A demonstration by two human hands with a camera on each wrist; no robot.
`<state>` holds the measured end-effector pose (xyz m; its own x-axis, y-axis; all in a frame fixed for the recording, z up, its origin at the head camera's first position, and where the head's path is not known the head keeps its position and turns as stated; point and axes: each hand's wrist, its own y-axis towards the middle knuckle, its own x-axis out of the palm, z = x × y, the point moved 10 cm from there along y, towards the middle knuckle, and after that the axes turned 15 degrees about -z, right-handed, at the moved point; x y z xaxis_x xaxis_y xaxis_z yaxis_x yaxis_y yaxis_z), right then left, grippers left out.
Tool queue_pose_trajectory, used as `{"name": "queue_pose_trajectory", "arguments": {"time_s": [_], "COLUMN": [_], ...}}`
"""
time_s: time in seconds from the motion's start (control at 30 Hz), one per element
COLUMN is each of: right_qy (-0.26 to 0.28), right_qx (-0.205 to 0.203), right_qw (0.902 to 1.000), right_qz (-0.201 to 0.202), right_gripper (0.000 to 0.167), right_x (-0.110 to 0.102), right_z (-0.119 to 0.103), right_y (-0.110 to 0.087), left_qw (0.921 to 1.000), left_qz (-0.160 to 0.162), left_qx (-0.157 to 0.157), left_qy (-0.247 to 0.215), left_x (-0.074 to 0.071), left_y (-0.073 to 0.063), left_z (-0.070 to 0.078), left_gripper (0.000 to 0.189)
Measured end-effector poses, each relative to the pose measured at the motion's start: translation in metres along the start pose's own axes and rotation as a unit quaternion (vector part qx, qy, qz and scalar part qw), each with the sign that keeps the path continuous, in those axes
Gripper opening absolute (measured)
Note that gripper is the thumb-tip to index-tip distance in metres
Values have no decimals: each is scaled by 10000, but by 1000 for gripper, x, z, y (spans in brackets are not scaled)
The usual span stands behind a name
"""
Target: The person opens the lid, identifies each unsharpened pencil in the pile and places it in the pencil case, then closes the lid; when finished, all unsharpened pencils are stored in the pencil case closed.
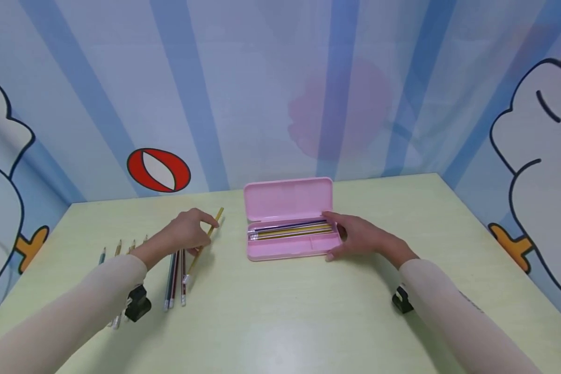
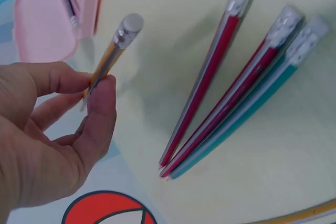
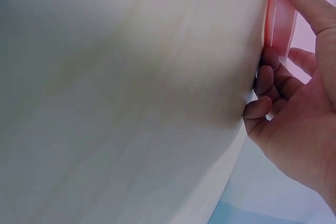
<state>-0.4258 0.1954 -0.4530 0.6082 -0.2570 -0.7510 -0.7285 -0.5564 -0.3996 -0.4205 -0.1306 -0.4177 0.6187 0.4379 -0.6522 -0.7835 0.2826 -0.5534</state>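
Observation:
My left hand [image 1: 189, 229] pinches a yellow pencil [image 1: 196, 261] between thumb and fingers, its white eraser end tilted toward me. In the left wrist view that eraser end [image 2: 132, 23] points up at the camera. Just beneath lie two red-striped pencils [image 2: 205, 87] and a teal-striped pencil [image 2: 241, 111]. At centre stands a pink pencil case [image 1: 280, 250] with its lid [image 1: 288, 200] raised. Several pencils [image 1: 290, 230] lie lengthwise in its rear compartment. My right hand [image 1: 362, 238] grips the case's right end, thumb at the front corner and fingers toward the back.
More pencils [image 1: 118, 248] lie on the table at the left, partly hidden by my left forearm. The pale table [image 1: 280, 322] ends at a blue striped backdrop [image 1: 262, 104] behind the case. A black wrist camera [image 1: 137, 303] sits under the left sleeve.

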Motion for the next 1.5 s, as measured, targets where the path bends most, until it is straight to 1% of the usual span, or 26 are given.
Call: {"name": "queue_pose_trajectory", "arguments": {"time_s": [0.1, 0.17, 0.2, 0.27, 0.33, 0.4, 0.53, 0.67, 0.73, 0.87, 1.0, 1.1, 1.27, 1.5], "right_qy": [9, 33, 42, 42, 60, 91, 149, 78, 36, 78, 138, 137, 205, 235], "right_qx": [34, 34, 40, 42, 44, 59, 47, 32, 52, 85, 94, 118, 116, 148], "right_qw": [10000, 10000, 10000, 10000, 10000, 9999, 9999, 10000, 10000, 9999, 9998, 9998, 9997, 9996], "right_qz": [0, -5, -9, -18, -20, -23, -53, -52, -37, -57, -83, -64, -88, -75], "right_gripper": [107, 107, 107, 107, 106, 107, 107, 108, 107, 108, 108, 108, 108, 108], "right_x": [0, 0, 0, 0, -1, -1, -1, -2, -2, -2, 0, 0, 1, 0], "right_z": [0, -1, -1, -1, -2, -2, -2, -3, -2, -1, 0, 0, 0, 2], "right_y": [-2, -2, -2, -2, -3, -3, -3, -2, -2, -2, -2, -1, 0, -1], "left_qw": [9998, 9990, 9979, 9941, 9883, 9840, 9793, 9757, 9749, 9737, 9729, 9717, 9716, 9650], "left_qz": [-76, -140, -170, -219, -218, -204, -205, -180, -156, -142, -148, -75, -53, -65], "left_qx": [165, 411, 589, 950, 1302, 1525, 1786, 1933, 1959, 1990, 2046, 2121, 2137, 2356], "left_qy": [-39, 79, 201, 469, 767, 904, 928, 1017, 1050, 1101, 1072, 1037, 1012, 1146], "left_x": [-8, -13, -15, -18, -20, -20, -21, -22, -22, -22, -19, -19, -16, -6], "left_y": [-5, -10, -13, -20, -26, -30, -38, -47, -50, -53, -52, -52, -49, -40], "left_z": [6, 13, 17, 25, 33, 37, 43, 48, 50, 53, 56, 58, 61, 75], "left_gripper": [51, 52, 52, 51, 50, 49, 48, 48, 49, 49, 48, 47, 46, 45]}}
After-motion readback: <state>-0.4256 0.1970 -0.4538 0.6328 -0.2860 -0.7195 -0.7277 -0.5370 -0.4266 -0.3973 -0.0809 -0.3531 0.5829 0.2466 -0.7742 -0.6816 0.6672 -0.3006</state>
